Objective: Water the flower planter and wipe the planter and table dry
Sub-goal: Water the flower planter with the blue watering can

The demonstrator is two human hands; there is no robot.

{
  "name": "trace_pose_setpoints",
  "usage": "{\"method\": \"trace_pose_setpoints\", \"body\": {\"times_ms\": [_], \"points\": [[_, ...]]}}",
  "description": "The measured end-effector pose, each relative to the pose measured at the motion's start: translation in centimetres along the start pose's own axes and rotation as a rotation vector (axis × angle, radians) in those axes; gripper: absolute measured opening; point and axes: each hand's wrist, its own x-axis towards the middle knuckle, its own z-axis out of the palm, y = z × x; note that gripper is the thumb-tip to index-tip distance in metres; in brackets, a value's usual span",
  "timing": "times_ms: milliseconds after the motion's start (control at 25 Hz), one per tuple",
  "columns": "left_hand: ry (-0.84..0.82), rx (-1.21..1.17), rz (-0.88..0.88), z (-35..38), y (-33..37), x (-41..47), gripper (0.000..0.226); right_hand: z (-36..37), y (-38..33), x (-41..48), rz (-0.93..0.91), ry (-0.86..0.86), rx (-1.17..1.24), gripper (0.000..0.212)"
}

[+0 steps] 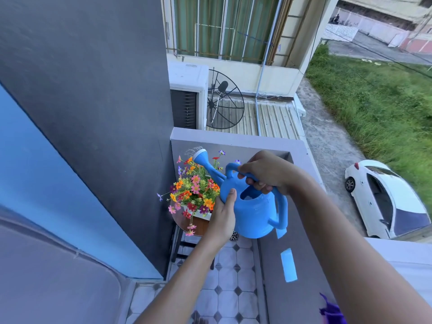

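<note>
A blue plastic watering can [254, 218] hangs in the air over a small round wooden table [196, 226] in the balcony corner. My right hand [265, 173] grips its top handle. My left hand [223, 213] presses against the can's left side. The spout with its white rose [201, 155] points up and left over a bunch of orange, pink and red flowers [195, 190]. Fine drops spray from the rose. The white planter [201, 213] under the flowers shows only as a narrow strip, mostly hidden by blooms and my left hand.
A grey wall [105, 113] stands left of the table, a low grey parapet [301, 265] to the right with blue tape strips [288, 265]. A purple cloth [332, 312] lies at the lower right. The tiled floor [231, 288] runs below; beyond the parapet is a drop to a white car [383, 199].
</note>
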Motion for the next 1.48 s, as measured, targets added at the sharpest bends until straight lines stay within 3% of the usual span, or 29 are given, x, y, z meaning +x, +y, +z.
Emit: {"method": "trace_pose_setpoints", "body": {"times_ms": [240, 1040, 1360, 1480], "points": [[0.065, 0.015, -0.008, 0.6, -1.5, -2.7, 0.031, 0.9, 0.6, -2.4, -0.012, -0.042, -0.035, 0.03], [0.162, 0.006, 0.017, 4.3, -4.7, -10.1, 0.036, 1.3, 3.9, -8.2, -0.104, -0.126, -0.145, 0.036], [0.119, 0.02, 0.036, 5.3, -4.0, -8.7, 0.019, -0.1, 4.8, -8.0, -0.078, -0.072, -0.072, 0.03], [0.073, 0.051, 0.039, 5.8, -4.0, -6.9, 0.033, -1.2, 5.4, -7.4, -0.054, -0.02, -0.031, 0.03]]}}
